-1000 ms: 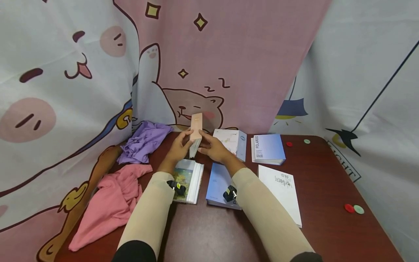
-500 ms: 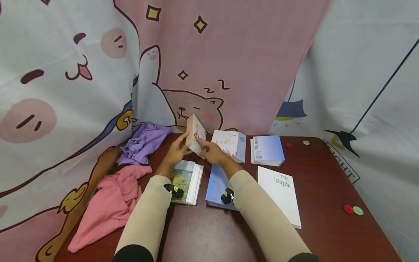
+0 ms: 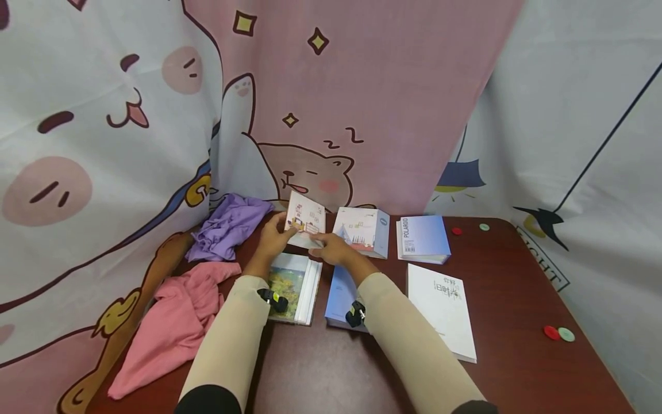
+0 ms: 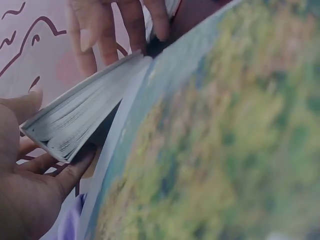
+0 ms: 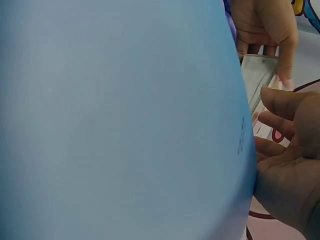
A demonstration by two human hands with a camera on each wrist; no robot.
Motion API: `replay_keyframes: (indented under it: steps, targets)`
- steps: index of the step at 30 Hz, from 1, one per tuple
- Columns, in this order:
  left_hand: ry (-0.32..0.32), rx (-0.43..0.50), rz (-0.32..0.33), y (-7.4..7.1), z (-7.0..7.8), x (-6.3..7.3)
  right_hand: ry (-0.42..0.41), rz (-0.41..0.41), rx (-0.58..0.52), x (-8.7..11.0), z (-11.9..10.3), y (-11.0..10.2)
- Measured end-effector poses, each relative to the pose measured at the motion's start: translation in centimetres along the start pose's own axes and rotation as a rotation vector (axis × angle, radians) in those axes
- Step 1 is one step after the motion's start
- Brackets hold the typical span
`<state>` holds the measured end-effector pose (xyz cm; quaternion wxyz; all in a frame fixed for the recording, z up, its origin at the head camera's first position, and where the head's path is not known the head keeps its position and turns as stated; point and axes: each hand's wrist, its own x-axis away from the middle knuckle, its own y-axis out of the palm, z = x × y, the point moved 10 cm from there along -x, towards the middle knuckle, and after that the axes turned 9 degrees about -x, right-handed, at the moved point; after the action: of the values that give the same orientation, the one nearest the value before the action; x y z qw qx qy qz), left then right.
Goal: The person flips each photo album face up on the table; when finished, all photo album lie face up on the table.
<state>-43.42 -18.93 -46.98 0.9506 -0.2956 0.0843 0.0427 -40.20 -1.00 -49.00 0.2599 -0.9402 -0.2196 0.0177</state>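
A small thick book [image 3: 306, 219] with a white illustrated cover is held up above the back of the table, tilted so its cover faces the head camera. My left hand [image 3: 272, 237] grips its left side, thumb on the cover; in the left wrist view, fingers of that hand [image 4: 30, 180] curl beneath the page block. At its lower right corner, my right hand [image 3: 335, 248] holds the edge, one finger over the cover. Just below lies a book with a painted landscape cover [image 3: 287, 287]. A blue book [image 3: 339, 296] lies under my right forearm and fills much of the right wrist view.
Behind to the right lie a white book with a blue spine [image 3: 360, 230] and a blue POLAROID book [image 3: 428, 237]. A larger white book [image 3: 442, 307] is nearer. Purple cloth [image 3: 224, 227] and pink cloth [image 3: 178, 322] sit left, red [image 3: 551, 332] and green [image 3: 566, 334] discs right.
The held book has turned from its pinkish spine to its white illustrated cover and come down a little. My right hand has shifted to its lower right corner.
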Motion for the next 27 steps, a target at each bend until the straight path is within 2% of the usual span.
replay_keyframes:
  steps: [11,16,20,24,27]
  targets:
    - [-0.063,-0.147,-0.089,0.3,-2.1,-0.5,0.032,-0.026,0.019,0.1,0.2,0.5]
    - [-0.069,-0.255,-0.12,0.5,-2.3,-0.5,0.029,-0.047,0.013,0.2,0.2,0.5]
    - [-0.009,-0.374,-0.12,0.7,-1.5,-0.5,0.018,-0.041,0.0,0.5,0.3,-0.2]
    - [0.063,-0.497,-0.107,0.7,0.4,-0.3,0.02,-0.006,-0.003,1.0,0.4,-1.9]
    - [0.078,-0.57,-0.116,0.9,1.8,-0.2,0.03,0.034,-0.026,1.3,0.4,-3.7]
